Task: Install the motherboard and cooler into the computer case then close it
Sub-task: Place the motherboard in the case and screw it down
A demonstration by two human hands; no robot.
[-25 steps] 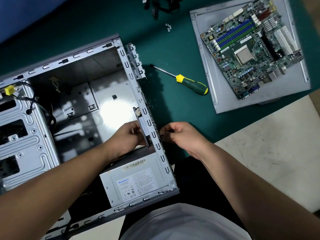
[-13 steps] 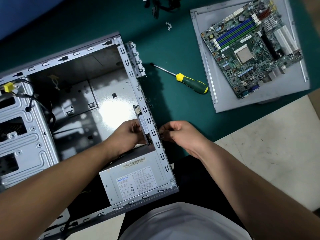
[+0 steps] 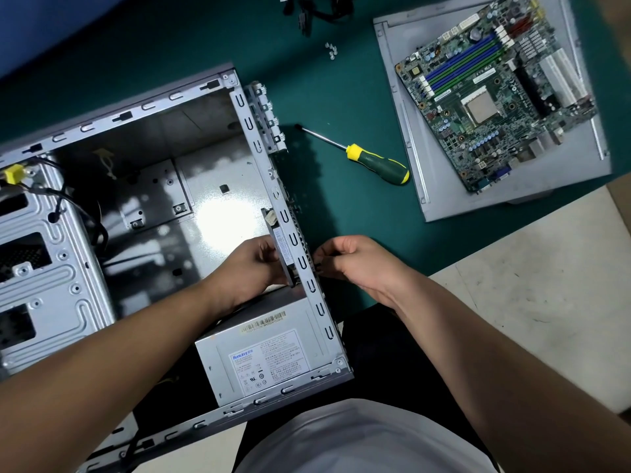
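The open computer case point(image 3: 136, 109) lies on its side on the green mat. My left hand point(image 3: 252, 264) is inside it and grips a flat dark part point(image 3: 283, 247) with a label strip and a white connector, held against the rear wall point(image 3: 316, 295). My right hand point(image 3: 355, 261) is outside that wall, its fingers curled and pinching something small and dark at the wall's outer face. The green motherboard point(image 3: 485, 97) lies on the grey side panel point(image 3: 444, 199) at the top right. No cooler is in view.
A yellow-and-green screwdriver point(image 3: 379, 162) lies on the mat between case and panel. The grey power supply point(image 3: 263, 360) fills the case's near corner. The drive cage point(image 3: 44, 268) and a yellow plug point(image 3: 12, 173) are at left. Loose screws point(image 3: 331, 51) and black cables point(image 3: 324, 11) lie at the far edge.
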